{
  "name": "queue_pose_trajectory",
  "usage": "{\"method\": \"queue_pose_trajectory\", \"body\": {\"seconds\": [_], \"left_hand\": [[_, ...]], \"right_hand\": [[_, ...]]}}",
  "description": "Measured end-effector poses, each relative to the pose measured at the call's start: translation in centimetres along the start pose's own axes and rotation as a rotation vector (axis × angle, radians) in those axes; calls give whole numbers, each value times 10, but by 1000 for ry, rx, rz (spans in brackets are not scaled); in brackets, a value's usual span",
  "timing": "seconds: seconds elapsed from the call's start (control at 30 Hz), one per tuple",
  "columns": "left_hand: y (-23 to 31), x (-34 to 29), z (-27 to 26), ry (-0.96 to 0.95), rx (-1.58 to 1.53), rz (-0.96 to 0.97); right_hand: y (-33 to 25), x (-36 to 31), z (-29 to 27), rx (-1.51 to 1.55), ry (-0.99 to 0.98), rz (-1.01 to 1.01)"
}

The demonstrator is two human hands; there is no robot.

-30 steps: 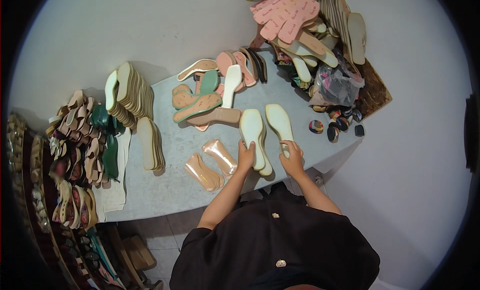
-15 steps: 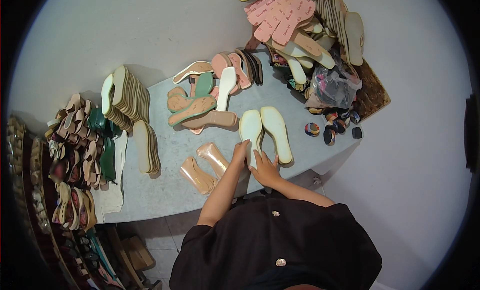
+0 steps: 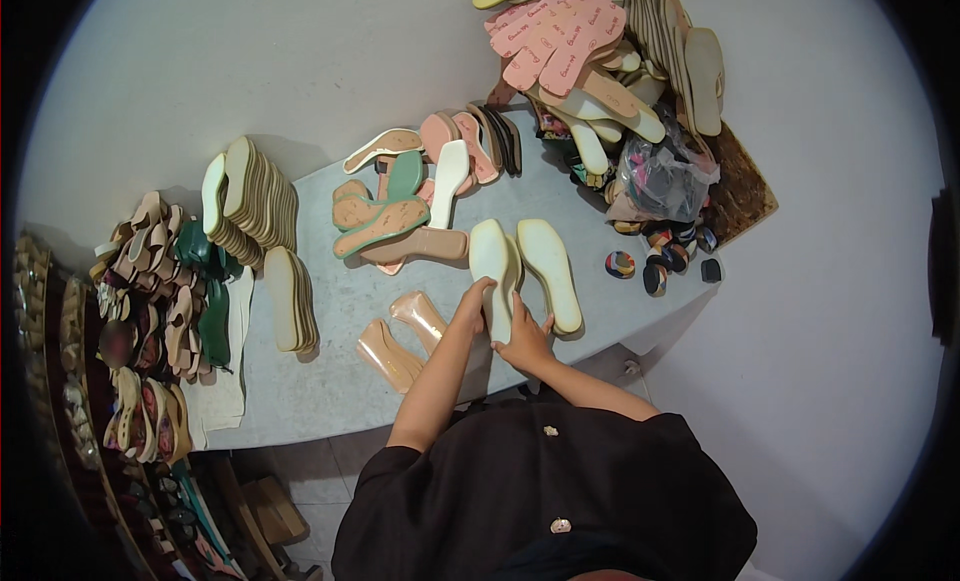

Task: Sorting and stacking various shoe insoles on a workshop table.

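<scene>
the left hand [image 3: 474, 305] has its grip closed on a pale sole [image 3: 489, 254] by the left edge, and the right hand [image 3: 526, 348] grasps the narrow end. it is over the desk [image 3: 300, 401], left of another sole [image 3: 550, 276].

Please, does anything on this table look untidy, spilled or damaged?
Near its far edge, mixed soles lie crossed at odd angles, unlike the neat cream stacks on the left. The pale sole in the left hand shows no visible damage; I see no spill.
</scene>
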State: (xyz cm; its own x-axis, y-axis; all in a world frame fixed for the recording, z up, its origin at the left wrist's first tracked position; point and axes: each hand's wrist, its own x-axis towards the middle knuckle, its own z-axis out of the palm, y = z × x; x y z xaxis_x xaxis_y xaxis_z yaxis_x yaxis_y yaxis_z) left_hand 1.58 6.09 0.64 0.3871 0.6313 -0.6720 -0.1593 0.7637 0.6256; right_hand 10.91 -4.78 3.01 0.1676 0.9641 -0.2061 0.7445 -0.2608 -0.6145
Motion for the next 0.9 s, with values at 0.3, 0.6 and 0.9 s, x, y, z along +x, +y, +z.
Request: {"method": "queue_pose_trajectory", "body": {"seconds": [0.3, 0.6, 0.9], "left_hand": [[-7, -26, -5, -31, -16, 108], [-5, -52, -4, -125, -19, 327], [0, -75, 17, -155, 292, 1061]], "right_hand": [[7, -18, 10, 43, -32, -47], [27, 1, 13, 660, -81, -120], [13, 22, -14, 576, 125, -493]]}}
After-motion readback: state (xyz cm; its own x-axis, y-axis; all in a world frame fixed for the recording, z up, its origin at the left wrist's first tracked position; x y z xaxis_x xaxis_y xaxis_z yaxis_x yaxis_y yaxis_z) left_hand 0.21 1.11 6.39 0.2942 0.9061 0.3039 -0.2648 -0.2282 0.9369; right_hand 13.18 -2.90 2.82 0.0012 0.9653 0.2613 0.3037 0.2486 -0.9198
